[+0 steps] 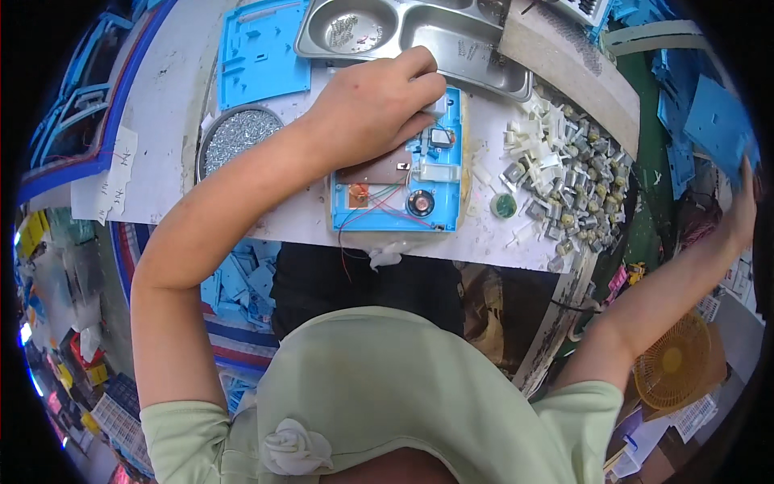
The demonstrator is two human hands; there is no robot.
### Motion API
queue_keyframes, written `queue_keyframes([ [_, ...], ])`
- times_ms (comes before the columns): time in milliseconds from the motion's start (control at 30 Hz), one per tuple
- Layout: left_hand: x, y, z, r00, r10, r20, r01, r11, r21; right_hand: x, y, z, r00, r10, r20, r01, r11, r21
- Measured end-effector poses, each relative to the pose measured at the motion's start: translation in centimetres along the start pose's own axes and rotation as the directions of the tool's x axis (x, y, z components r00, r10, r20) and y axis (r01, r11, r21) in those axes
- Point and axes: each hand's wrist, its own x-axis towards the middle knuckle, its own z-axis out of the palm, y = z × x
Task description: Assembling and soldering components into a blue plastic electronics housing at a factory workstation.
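Observation:
An open blue plastic housing (395,222) lies on the work table in front of me. In it sit a brown board (371,173), a small round speaker (420,203), a white plastic piece (439,173) and thin red and green wires. My left hand (383,101) reaches over its upper part with curled fingers; a small grey-white part (438,106) shows by the fingertips, and what they grip is hidden. Far out to the right, my right hand (746,202) has its fingers at the lower edge of a blue plastic panel (716,121), seemingly gripping it.
A steel compartment tray (411,50) with small metal parts stands at the back. A round bowl of screws (242,137) and a blue panel (262,60) are left. At right lie a pile of small motors with white fittings (572,177) and a green-filled jar (503,206).

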Motion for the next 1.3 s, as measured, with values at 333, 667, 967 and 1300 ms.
queue_keyframes([
  [333, -0.6, 2.0, -8.0, 0.967, -0.171, 0.186, 0.250, 0.542, -0.803, -17.1, -24.5, -2.3, 0.681, -0.330, 0.654, -0.505, 0.435, 0.745],
  [667, -3.4, 1.5, -5.9, 0.780, -0.622, 0.066, 0.426, 0.451, -0.784, -26.6, -33.0, 3.2, 0.638, -0.228, 0.736, -0.665, 0.318, 0.675],
  [967, -6.0, 3.7, -2.7, 0.902, -0.431, -0.029, 0.419, 0.889, -0.187, -33.8, -29.7, 2.7, 0.667, -0.189, 0.721, -0.427, 0.696, 0.577],
  [1300, -8.5, 5.0, -2.5, 0.809, -0.588, -0.008, 0.565, 0.782, -0.263, -32.2, -29.2, 4.5, 0.613, -0.374, 0.696, -0.328, 0.681, 0.655],
])
